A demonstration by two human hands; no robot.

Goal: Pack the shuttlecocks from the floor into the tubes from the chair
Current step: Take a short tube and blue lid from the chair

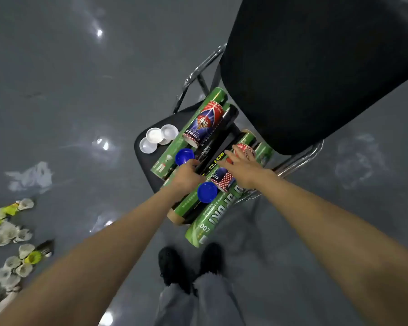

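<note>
The tubes [245,140] lie heaped lengthwise on the chair seat [145,161], running from its back edge to its front edge. A long green tube [212,220] overhangs the front edge. A black tube [218,135] lies along the middle of the pile. A short red-and-blue tube [203,124] rests on top near the back, on another green tube [172,149] along the left side.

The left hand [186,176] reaches in at the front. Its grip is clenched over the near stretch of the black tube, with the fingertips hidden behind the hand. The right hand [243,168] lies released, fingers straight and spread, on a second red-and-blue tube [222,181], which it largely covers.

Whether any tube holds anything cannot be made out; their open ends are dark or turned away. Two blue caps [207,192] sit loose among the tubes, one just beside each hand. Three white caps [158,137] cluster, overlapping, at the seat's left edge.

The shuttlecocks [12,262] lie scattered on the grey floor [80,90], well to the left of the chair. They are white with a few yellow-green, and the picture's left edge cuts the scatter off. The black backrest [316,67] hides the seat's back right corner. Black shoes [174,264] stand before the front edge.
</note>
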